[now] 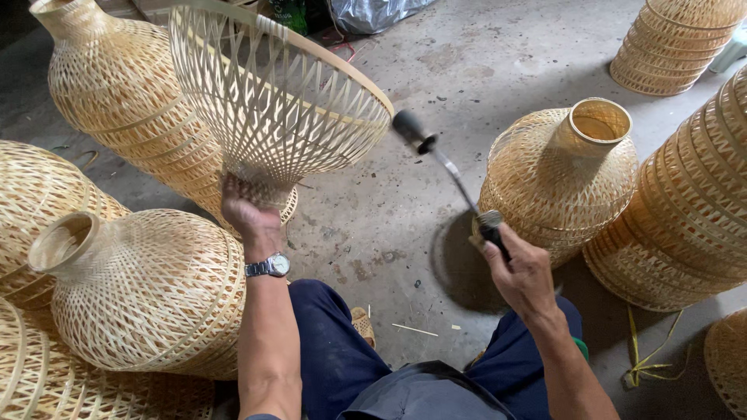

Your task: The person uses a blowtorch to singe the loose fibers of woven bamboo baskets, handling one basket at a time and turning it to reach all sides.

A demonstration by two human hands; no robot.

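My left hand (247,211), with a wristwatch on the wrist, grips the narrow neck of a pale open-weave bamboo lampshade (272,101) and holds it up, the wide rim tilted up and to the right. My right hand (520,272) is closed on the black handle of a small hammer (436,155). The hammer's dark head sits just right of the shade's rim, close to it; I cannot tell if it touches.
Finished woven bamboo shades surround me: one on its side at left (148,288), a tall stack behind (117,85), one with its neck up at right (560,175), stacks at far right (685,202) and top right (673,47). Concrete floor (389,225) lies between.
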